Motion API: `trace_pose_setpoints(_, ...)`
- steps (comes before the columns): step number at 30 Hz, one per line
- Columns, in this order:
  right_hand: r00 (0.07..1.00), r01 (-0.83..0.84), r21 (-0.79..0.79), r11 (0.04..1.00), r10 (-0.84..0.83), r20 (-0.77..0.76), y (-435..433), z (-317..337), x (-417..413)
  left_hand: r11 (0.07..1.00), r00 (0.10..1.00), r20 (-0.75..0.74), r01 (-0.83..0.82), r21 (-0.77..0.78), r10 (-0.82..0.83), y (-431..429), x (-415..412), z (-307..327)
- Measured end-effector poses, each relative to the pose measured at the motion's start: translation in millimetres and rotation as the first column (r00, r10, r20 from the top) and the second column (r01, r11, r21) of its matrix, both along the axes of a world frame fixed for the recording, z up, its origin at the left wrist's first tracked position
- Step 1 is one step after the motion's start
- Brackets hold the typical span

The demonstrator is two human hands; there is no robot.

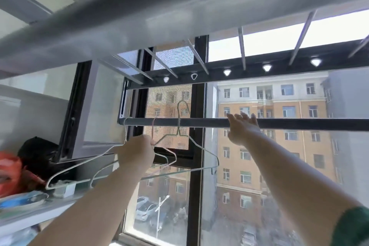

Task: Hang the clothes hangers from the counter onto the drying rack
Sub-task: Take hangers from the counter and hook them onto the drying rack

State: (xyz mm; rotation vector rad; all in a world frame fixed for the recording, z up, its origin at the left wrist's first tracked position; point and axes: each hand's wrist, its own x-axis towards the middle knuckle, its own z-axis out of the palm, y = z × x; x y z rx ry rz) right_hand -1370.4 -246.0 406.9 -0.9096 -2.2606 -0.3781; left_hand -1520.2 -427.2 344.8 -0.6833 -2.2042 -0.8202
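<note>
- Far left there's the counter with some clutter on it: something red, a blue dish and a small white box. It's all pretty blurry.
- The white hanger has its hook over the very left end of the lower rail. Its body slopes down and left toward the counter stuff, and its neck runs just beside the left edge of the grip.
- The left hand is up just under the rail, fingers curled tight in a pinch-type grip on hanger wire.
- The pink hanger comes straight up out of the top of that grip. Its hook is right at the rail, but I can't tell if it's actually over it. The pink shoulder drops down to the right of the hand.
- The green hanger is just right of the grip, and its left shoulder wire runs right into the fingertips. Its hook sticks up above the rail, not caught on it, and the body tilts down to the right.
- The right hand is further right along the same rail, well apart from the hangers. The fingers are straight and laid against the rail, with nothing in that grip.
- The rest of the drying rack is the dark beam and slats overhead, with an orange building out the window behind it.
</note>
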Motion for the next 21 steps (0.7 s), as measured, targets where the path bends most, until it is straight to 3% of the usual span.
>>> trace_pose_setpoints(21,0.995,-0.057,0.099,0.993,0.048,0.086,7,-5,-2,1.0,0.998,0.053,-0.016,-0.024,0.018,38,-13,-16)
